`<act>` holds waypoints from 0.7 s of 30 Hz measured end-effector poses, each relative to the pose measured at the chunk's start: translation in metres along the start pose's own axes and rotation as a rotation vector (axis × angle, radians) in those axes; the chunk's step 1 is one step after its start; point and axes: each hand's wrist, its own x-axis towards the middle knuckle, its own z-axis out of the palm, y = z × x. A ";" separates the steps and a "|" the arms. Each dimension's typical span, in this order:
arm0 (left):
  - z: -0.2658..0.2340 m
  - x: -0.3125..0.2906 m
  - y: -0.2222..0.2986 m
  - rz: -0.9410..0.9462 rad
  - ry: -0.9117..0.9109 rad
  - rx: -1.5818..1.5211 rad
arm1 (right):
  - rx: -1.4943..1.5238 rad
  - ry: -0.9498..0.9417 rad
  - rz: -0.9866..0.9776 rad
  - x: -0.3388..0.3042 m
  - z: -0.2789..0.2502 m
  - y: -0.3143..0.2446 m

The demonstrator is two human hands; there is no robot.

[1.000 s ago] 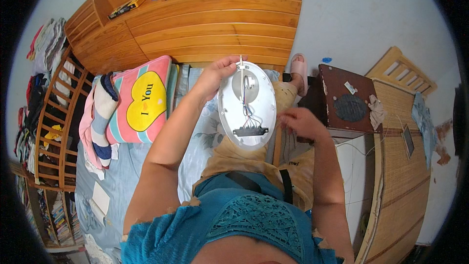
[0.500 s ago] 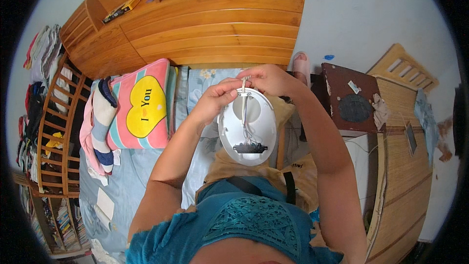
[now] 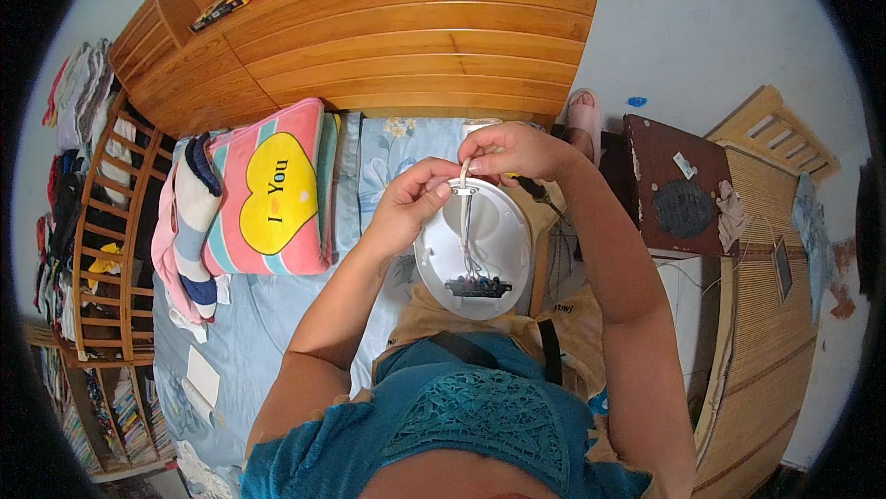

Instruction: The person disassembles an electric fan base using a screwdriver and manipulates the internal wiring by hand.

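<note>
A white oval plastic housing rests over my lap, its hollow side facing up. Thin wires run down its middle to a black component strip near the close end. At the far end, a pale cable comes out past a small clamp. My left hand is closed on the housing's far-left rim beside the clamp, with its fingertips near the cable. Pinched between the fingers of my right hand is the cable, just beyond the rim.
I sit by a bed with a blue sheet. A pink pillow and folded clothes lie left. Beyond stands a wooden headboard. To the right are a brown cabinet, a bamboo mat and a pink slipper.
The view has shifted slightly, and the housing sits a little farther right and lower. My right fingers have drawn closer together on the cable; my left hand still holds the rim.
</note>
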 end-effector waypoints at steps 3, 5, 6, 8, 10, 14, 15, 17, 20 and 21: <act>-0.001 0.000 -0.004 0.051 0.022 0.040 | 0.040 0.003 0.058 0.002 -0.002 0.000; -0.001 0.001 -0.007 0.085 0.030 0.069 | 0.024 0.004 0.060 0.003 -0.002 0.001; -0.001 0.001 -0.007 0.084 0.028 0.071 | 0.002 0.000 0.037 0.005 -0.001 0.001; -0.001 0.001 -0.007 0.082 0.024 0.076 | 0.001 -0.017 0.010 0.006 0.000 0.001; 0.004 0.000 -0.001 0.061 0.011 -0.008 | 0.041 -0.044 0.002 0.006 0.000 0.000; 0.004 -0.002 0.001 0.036 0.011 0.002 | 0.061 -0.090 -0.033 0.003 0.002 -0.008; 0.004 -0.003 0.000 0.049 0.013 0.004 | 0.036 -0.091 -0.035 0.004 0.003 -0.010; 0.004 -0.004 -0.002 0.075 0.018 0.008 | -0.022 -0.084 -0.043 0.004 0.003 -0.013; 0.004 -0.005 -0.003 0.048 0.051 0.022 | -0.097 -0.057 -0.038 0.005 0.003 -0.016; 0.003 -0.005 -0.004 0.056 0.051 0.023 | -0.102 -0.045 -0.023 0.006 0.004 -0.016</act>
